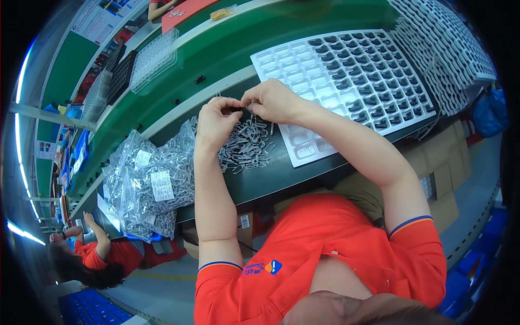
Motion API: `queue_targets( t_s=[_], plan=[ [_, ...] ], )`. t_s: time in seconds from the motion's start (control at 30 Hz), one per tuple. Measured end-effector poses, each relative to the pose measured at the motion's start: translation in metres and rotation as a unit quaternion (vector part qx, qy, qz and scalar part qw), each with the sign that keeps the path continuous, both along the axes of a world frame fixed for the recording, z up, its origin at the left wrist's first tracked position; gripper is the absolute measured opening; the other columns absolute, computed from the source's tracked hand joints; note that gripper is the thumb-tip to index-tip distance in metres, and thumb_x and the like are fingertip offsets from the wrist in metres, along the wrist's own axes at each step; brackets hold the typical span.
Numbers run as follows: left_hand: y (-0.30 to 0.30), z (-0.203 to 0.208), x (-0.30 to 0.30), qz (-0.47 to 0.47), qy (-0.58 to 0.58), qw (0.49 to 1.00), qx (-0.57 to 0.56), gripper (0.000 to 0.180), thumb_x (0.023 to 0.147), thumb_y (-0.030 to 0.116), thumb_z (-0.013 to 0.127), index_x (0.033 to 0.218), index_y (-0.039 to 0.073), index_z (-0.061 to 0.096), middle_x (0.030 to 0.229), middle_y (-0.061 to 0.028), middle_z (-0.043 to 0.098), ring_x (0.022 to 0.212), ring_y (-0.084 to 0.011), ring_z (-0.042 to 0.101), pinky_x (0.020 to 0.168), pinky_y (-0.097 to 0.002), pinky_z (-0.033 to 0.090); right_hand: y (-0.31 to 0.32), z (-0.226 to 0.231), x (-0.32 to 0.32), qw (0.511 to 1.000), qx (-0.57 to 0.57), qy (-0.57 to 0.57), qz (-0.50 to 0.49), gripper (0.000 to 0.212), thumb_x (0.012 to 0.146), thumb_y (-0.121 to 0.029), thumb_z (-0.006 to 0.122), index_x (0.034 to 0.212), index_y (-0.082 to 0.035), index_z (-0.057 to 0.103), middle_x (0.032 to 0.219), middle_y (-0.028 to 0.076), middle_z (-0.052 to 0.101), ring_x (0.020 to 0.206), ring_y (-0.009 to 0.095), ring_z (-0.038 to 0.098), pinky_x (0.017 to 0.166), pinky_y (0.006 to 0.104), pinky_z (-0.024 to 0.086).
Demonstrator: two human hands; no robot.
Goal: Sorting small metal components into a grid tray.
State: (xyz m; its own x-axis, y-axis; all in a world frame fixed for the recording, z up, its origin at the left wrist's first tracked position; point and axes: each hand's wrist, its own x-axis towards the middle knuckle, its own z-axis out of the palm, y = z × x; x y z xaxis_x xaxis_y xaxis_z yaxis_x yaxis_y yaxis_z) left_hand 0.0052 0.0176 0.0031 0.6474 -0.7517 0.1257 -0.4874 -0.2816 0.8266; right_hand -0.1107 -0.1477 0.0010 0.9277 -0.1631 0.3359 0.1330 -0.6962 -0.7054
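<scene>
My left hand [214,123] and my right hand [275,103] meet fingertip to fingertip over the dark green table. Both are closed in a pinch, and what lies between the fingertips is too small and covered to name. Just below them spreads a loose pile of grey loop-shaped parts [246,147]. Beside my right forearm lies a white moulded tray [319,86]. Small black parts [374,81] fill the pockets across its right side, while the left columns of pockets and the near corner hold none.
Clear plastic bags [146,179] of grey parts, with white labels, crowd the table left of my forearm. Stacked white trays [439,49] rise at the far right. Cardboard boxes [433,162] stand below the edge. A co-worker in a red shirt [116,254] sits farther left.
</scene>
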Motion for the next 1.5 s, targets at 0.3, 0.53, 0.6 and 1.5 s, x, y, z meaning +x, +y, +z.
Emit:
queue_targets(
  t_s=[0.3,0.53,0.6,1.5],
  plan=[
    [-0.01,0.01,-0.02,0.027,-0.072,0.997,-0.009,0.019,0.078,0.004,0.078,0.096,-0.001,0.074,0.088,-0.0066,0.066,0.076,-0.0136,0.066,0.072,-0.0258,0.053,-0.004,0.008,-0.001,0.985,0.174,0.014,-0.008,0.012,0.079,-0.009,0.067,0.087,-0.003,0.074,0.075,0.013,0.071,0.069,0.021,0.068,0.067,0.0329,0.054],
    [-0.013,0.002,-0.022,0.048,-0.078,0.993,-0.081,0.025,0.078,-0.002,0.077,0.103,-0.002,0.072,0.087,-0.0065,0.068,0.077,-0.0135,0.067,0.073,-0.025,0.054,-0.016,-0.006,0.006,0.938,0.345,0.04,0.011,0.013,0.087,-0.01,0.071,0.086,0.003,0.07,0.072,0.004,0.066,0.067,0.01,0.06,0.061,0.0231,0.05],
    [-0.014,0.0,-0.017,0.033,0.097,0.985,-0.137,0.028,0.079,-0.004,0.075,0.107,-0.004,0.07,0.092,-0.0074,0.07,0.08,-0.0128,0.067,0.073,-0.0239,0.054,-0.016,-0.009,0.006,0.945,0.327,0.018,0.0,0.012,0.086,-0.01,0.072,0.086,0.003,0.07,0.072,0.004,0.067,0.067,0.01,0.061,0.061,0.0239,0.05],
    [-0.02,0.008,-0.005,-0.003,-0.003,0.998,-0.056,0.022,0.083,-0.005,0.064,0.104,-0.003,0.069,0.091,-0.0089,0.072,0.082,-0.0136,0.068,0.075,-0.0265,0.054,-0.015,-0.012,0.002,0.996,-0.019,-0.091,-0.015,0.016,0.074,-0.001,0.073,0.086,-0.001,0.063,0.087,0.013,0.07,0.083,0.027,0.068,0.072,0.0366,0.052]
  ],
)
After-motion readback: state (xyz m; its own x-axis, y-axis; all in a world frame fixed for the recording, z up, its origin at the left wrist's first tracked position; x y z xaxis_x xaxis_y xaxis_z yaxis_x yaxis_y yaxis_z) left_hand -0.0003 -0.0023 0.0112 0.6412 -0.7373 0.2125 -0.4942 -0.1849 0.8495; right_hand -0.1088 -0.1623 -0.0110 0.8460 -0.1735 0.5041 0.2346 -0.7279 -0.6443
